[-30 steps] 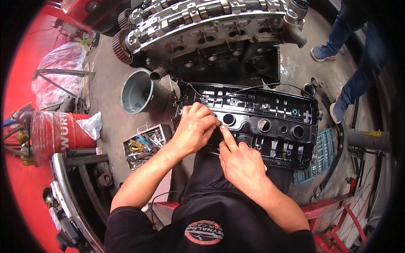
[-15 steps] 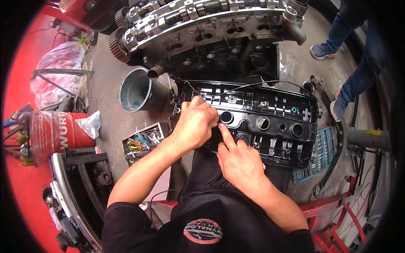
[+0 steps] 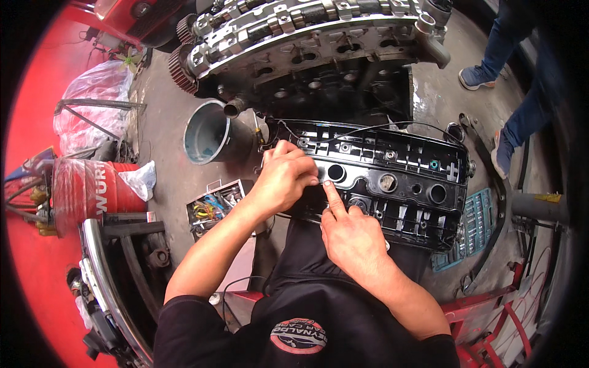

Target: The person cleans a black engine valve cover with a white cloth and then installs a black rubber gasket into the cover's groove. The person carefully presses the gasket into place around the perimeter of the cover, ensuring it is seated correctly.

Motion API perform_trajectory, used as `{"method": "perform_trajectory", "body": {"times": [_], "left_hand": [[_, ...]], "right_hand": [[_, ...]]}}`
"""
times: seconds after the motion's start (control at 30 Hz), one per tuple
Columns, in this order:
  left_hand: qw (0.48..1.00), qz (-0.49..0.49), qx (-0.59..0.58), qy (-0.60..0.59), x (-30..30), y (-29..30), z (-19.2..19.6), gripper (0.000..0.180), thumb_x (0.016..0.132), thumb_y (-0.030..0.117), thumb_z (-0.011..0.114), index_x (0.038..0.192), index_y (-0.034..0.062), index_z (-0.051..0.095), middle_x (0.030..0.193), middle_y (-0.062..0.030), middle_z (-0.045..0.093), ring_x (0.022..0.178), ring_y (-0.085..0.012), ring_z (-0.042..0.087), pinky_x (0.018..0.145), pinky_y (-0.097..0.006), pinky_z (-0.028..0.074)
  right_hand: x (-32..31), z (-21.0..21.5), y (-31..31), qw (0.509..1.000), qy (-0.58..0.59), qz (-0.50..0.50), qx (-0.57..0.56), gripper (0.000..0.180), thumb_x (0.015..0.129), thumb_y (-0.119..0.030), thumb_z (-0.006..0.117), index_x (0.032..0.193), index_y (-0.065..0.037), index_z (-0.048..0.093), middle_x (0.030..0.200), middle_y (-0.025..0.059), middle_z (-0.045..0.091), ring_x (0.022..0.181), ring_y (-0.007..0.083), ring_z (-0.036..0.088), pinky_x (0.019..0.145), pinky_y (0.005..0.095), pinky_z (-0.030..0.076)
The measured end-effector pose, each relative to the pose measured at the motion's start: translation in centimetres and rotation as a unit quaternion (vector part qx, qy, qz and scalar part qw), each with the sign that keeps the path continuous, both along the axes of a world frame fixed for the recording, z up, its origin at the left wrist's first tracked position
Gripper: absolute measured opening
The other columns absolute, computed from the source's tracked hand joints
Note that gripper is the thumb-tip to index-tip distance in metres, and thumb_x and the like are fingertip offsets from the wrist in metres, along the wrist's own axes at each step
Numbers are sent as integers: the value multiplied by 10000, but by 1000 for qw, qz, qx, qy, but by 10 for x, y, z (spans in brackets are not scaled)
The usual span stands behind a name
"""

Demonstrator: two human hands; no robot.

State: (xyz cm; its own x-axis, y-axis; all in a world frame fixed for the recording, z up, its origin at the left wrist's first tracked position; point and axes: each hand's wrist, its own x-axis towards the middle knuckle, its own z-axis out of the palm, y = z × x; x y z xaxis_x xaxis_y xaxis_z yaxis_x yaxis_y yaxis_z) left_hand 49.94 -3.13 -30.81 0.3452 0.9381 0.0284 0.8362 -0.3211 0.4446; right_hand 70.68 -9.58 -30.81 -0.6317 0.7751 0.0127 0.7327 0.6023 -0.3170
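A black engine valve cover (image 3: 402,179) lies across my lap with its ribbed inner side up. Round plug holes run along its middle, and a thin black cord (image 3: 368,128) arches over its far edge. At the cover's left end, my left hand (image 3: 283,181) is closed in a pinch; whatever is between thumb and finger is hidden. The index finger of my right hand (image 3: 351,236) stretches out and presses on the cover beside the leftmost plug hole (image 3: 335,173), its other fingers loosely bent. A small gap separates the two hands' fingertips.
An engine with exposed camshafts (image 3: 307,37) stands ahead. To the left are a grey bucket (image 3: 211,135), a tool box (image 3: 218,205) and a red drum (image 3: 116,190). A teal socket set (image 3: 478,224) lies right, with another person's shoe (image 3: 503,153) beyond.
The whole view has shifted slightly, so the scene sits a little further right. My left fingertips have drawn slightly away from my right index fingertip, which stays by the plug hole.
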Motion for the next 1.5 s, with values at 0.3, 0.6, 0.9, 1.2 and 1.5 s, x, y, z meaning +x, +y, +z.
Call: {"method": "perform_trajectory", "body": {"times": [0.3,0.6,0.9,1.2,1.5], "left_hand": [[972,48,222,67,8,-37,-15,227,740,108,821,948,113,730,1021,-5,672,1103,-280,555,922,-448,411],[975,119,150,115,19,-30,-22,202,805,130,753,1002,85,749,828,-21,656,906,-261,596,863,-462,397],[979,64,141,135,-5,-61,-13,408,798,98,733,1206,95,741,820,-19,604,905,-256,562,895,-477,389],[965,175,193,26,-33,-70,-26,294,819,86,751,1113,83,767,945,-33,715,950,-255,609,914,-439,418],[880,429,-89,-185,-27,-39,-27,147,866,111,761,897,-32,762,800,-87,763,725,-113,676,691,-279,525]], "right_hand": [[-4,6,4,999,-37,25,-15,307,850,-203,685,1093,-16,713,1556,190,508,717,218,700,582,333,593],[-20,5,11,994,-86,63,-12,299,871,-213,655,1091,-17,705,1549,220,507,713,206,715,576,318,582],[10,21,-6,998,-6,41,-48,471,866,-209,738,1294,-37,640,1460,229,570,743,237,720,617,356,610],[10,15,-16,995,-56,59,-49,553,903,-279,714,1389,-39,604,1380,211,640,853,245,716,677,368,609],[5,13,-12,993,-56,64,-77,546,920,-275,704,1393,-28,591,1344,195,656,899,261,727,704,377,618]]}}
